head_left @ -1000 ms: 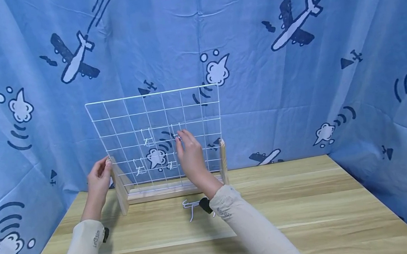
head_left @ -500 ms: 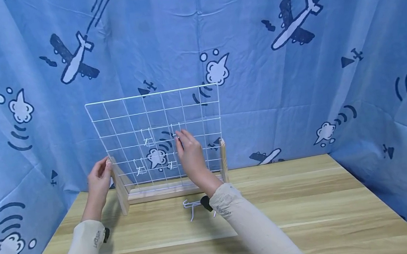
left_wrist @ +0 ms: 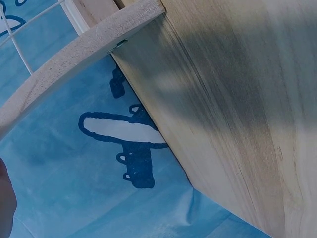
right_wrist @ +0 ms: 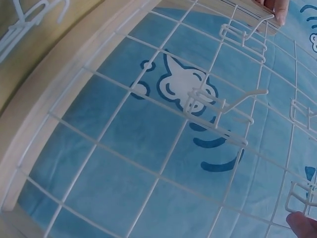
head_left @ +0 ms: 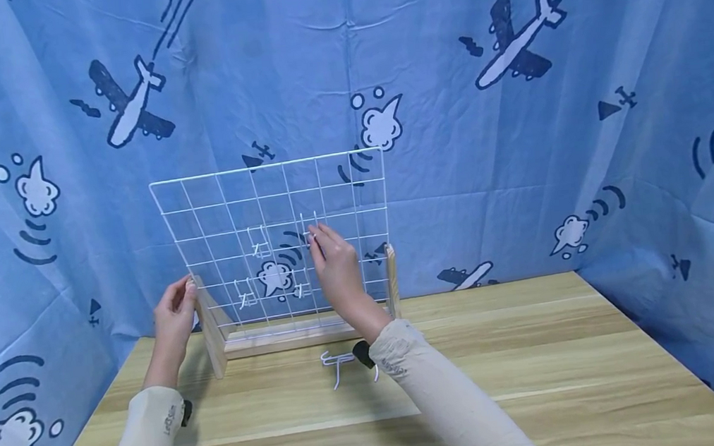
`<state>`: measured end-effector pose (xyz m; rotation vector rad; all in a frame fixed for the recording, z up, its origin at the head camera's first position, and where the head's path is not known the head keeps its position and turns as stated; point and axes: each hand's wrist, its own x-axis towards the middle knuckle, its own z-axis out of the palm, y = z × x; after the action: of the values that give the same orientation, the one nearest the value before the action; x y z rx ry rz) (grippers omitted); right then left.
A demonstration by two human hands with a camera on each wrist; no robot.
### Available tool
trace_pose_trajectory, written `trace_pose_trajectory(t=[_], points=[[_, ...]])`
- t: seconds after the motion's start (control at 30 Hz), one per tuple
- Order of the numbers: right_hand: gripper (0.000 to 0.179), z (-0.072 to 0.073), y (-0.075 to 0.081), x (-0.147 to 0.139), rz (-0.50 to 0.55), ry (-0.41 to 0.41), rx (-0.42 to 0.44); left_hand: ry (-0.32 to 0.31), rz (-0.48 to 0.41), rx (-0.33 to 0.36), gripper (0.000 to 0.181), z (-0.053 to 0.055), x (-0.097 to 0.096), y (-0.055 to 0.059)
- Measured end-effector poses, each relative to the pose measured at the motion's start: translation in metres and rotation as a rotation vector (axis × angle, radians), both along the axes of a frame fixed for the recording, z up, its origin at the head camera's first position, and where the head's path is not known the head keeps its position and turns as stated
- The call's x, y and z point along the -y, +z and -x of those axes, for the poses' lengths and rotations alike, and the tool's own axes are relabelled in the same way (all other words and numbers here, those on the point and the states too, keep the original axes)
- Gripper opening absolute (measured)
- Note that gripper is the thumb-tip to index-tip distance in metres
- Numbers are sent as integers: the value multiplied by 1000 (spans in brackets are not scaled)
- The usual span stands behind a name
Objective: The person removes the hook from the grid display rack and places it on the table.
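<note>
A white wire grid panel (head_left: 265, 166) stands upright in a wooden stand (head_left: 291, 339). At the stand's left post (head_left: 210, 335), my left hand (head_left: 174, 315) pinches the post's top beside the grid's edge. My right hand (head_left: 338, 267) pinches a white wire hook (right_wrist: 291, 197) against the middle of the grid; its fingers cover most of it in the head view. Its two upper prongs stick up above a horizontal wire. Three other hooks hang on the grid: an upper-left hook (head_left: 260, 249), a lower-left hook (head_left: 247, 299) and a lower-middle hook (head_left: 301, 291).
Loose white wire hooks (head_left: 337, 358) lie on the wooden table (head_left: 503, 366) before the stand, partly hidden by the right wrist's black camera (head_left: 363, 354). A blue curtain (head_left: 453, 158) with airplane prints hangs behind and at both sides.
My right hand has risen slightly with the hook, so its prongs stand higher over the grid wire. The left hand, the stand and the hung hooks stay in place.
</note>
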<state>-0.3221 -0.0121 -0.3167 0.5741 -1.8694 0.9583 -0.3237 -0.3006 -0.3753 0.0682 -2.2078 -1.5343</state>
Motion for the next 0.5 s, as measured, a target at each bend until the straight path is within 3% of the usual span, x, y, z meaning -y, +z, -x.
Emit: trace_pose_trajectory(t=[0.5], points=[[23,-1,2,-7,22,48,-14,2,23,-4,53,0,0,-1]])
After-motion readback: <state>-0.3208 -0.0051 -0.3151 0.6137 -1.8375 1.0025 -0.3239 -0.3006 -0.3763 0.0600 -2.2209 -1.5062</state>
